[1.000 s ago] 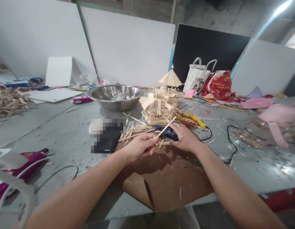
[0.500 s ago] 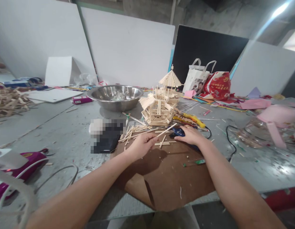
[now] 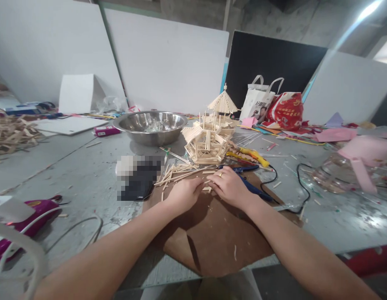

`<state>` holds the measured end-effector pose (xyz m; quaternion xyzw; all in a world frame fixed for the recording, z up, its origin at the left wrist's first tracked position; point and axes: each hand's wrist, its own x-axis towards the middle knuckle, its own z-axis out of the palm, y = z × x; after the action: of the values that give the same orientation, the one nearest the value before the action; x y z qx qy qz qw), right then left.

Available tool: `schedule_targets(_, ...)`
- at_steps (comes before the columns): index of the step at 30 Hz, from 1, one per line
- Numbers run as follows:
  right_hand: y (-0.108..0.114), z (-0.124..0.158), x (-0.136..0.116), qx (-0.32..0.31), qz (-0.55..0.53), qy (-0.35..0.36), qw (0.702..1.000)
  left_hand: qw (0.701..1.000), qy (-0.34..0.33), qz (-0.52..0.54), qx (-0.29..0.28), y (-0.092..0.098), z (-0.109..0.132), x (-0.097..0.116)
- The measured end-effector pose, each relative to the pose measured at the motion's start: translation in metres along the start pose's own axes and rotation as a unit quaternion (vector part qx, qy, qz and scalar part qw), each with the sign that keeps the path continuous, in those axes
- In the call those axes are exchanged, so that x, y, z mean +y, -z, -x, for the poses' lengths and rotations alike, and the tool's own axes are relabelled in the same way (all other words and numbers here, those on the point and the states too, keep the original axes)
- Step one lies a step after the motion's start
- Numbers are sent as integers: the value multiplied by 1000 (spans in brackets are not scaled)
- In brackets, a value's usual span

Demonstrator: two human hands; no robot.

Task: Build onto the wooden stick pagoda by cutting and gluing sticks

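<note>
sticks point(image 3: 181, 171) before the pavilion model point(image 3: 208, 143) look light, brittle: pinch mid-length. left hand point(image 3: 182, 193), right hand point(image 3: 228, 187) cover some; grip unreadable.

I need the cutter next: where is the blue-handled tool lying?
In the head view, the blue-handled tool lies on the brown cardboard, just right of the right hand.

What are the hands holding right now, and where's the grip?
Cannot tell: left hand and right hand meet fingertips over short sticks on the cardboard, hiding any grip. Blue cutters lie unheld.
</note>
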<state>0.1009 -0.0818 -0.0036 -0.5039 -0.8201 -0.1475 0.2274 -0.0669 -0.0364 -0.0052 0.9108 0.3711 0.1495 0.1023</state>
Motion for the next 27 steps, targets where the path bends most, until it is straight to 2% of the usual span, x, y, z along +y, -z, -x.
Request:
schedule_targets(4,-8,1,-3,-36,25,-17,999,999,5,-51,-12,1,2,1)
schedule_targets(11,-7,3,-7,-66,30,-34,997,994,-10,-110,-19,1,3,1)
schedule_targets(20,-4,4,-12,-141,44,-86,985,992,-10,-121,-32,2,2,1)
schedule_targets(27,4,2,-19,-158,59,-131,977,993,-3,-121,-14,5,2,3)
